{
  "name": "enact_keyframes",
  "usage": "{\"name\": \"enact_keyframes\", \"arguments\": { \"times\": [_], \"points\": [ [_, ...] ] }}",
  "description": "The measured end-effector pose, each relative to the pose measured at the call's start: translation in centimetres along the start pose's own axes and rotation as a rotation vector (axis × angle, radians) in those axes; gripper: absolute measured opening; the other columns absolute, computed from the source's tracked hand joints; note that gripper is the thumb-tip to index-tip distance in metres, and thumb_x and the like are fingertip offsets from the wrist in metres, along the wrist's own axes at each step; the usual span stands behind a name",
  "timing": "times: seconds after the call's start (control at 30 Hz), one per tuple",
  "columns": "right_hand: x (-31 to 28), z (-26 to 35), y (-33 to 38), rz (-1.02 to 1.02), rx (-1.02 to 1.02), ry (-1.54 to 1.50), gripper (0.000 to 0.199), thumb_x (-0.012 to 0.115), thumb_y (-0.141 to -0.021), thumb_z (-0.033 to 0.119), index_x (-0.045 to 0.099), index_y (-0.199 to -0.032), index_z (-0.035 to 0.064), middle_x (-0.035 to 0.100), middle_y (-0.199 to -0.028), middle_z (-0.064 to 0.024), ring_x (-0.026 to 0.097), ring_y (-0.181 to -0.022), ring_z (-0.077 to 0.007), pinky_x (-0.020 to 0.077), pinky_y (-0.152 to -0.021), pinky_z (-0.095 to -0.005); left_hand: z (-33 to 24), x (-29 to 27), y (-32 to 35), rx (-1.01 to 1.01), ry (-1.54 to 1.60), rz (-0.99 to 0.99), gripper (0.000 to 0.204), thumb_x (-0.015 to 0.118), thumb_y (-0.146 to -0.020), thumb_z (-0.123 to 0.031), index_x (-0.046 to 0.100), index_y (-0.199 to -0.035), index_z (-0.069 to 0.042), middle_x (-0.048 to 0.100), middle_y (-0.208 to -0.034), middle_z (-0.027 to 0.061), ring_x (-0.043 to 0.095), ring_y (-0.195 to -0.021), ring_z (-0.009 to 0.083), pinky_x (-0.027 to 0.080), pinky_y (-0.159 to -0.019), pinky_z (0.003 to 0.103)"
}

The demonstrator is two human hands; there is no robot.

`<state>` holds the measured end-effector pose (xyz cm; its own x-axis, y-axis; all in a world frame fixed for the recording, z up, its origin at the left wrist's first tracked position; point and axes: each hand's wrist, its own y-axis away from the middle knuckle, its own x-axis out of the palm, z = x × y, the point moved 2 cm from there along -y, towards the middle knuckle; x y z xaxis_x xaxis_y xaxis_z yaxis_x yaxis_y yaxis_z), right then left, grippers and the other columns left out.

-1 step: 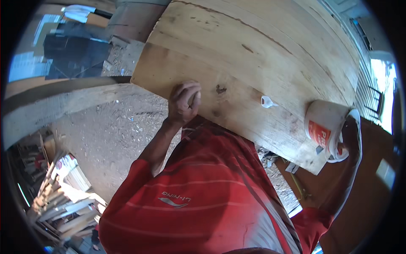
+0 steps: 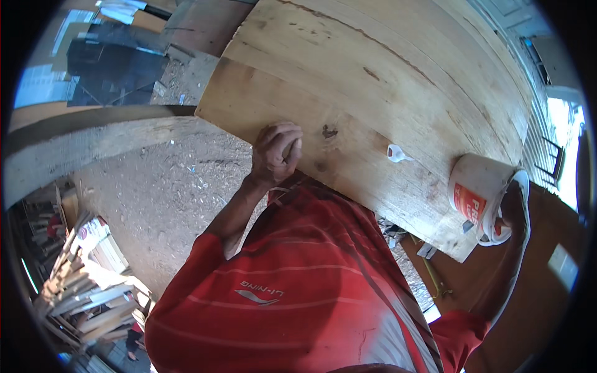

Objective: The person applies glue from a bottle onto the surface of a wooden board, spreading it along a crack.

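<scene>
- From my remote seat I see a large pale plywood sheet filling the view from 11 o'clock round to 3 o'clock; its grain runs in long bent lines, with a few dark knots and a crack near the top.
- The left hand sits just left of centre, fingers curled shut over the sheet's near edge, gripping it.
- The right hand is out at 3 o'clock, reaching into the mouth of a white plastic bucket with a red label; I cannot tell whether it is closed on anything there.
- The bucket rests on the sheet near its right corner, tipped on its side with the mouth facing right.
- A small white cap-like piece lies on the wood between the two hands, apart from both.
- The person's red striped shirt fills the frame from 5 to 7 o'clock.
- The floor at 9 o'clock is bare ground strewn with sawdust and chips.
- A stack of cut timber offcuts lies at 8 o'clock.
- Dark sheets lie at 10 o'clock.
- A brown wall stands at 4 o'clock, with bright daylight through an opening at 3 o'clock.
</scene>
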<state>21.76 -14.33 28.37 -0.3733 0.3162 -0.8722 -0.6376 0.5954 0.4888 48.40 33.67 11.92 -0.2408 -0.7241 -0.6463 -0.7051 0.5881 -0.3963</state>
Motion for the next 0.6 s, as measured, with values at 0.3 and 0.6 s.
{"name": "enact_keyframes", "arguments": {
  "times": [0.3, 0.6],
  "points": [
    [0.7, -2.3, -2.3, 0.025, 0.143, 0.025, 0.016, 0.058, -0.098, 0.013, 0.068, -0.104, 0.0013, 0.069, -0.091, -0.0126, 0.068, -0.079, -0.0175, 0.0527, -0.071, -0.0337, -1.1, 1.5, 2.4, -0.126, -0.047, -0.17, 0.017, 0.072, -0.074, -0.005, 0.067, -0.09, -0.007, 0.067, -0.095, 0.0061, 0.066, -0.092, 0.0277, 0.05, -0.083, 0.04],
    [1.4, -3.6, -1.7, -0.015, 0.256, 0.01, 0.016, 0.058, -0.098, 0.013, 0.067, -0.103, 0.0013, 0.069, -0.09, -0.0133, 0.068, -0.079, -0.0191, 0.0524, -0.071, -0.034, -0.7, 1.9, 2.4, -0.16, -0.079, -0.222, 0.014, 0.074, -0.073, -0.009, 0.066, -0.084, -0.01, 0.067, -0.095, 0.0032, 0.066, -0.092, 0.0249, 0.05, -0.08, 0.04]
  ]
}}
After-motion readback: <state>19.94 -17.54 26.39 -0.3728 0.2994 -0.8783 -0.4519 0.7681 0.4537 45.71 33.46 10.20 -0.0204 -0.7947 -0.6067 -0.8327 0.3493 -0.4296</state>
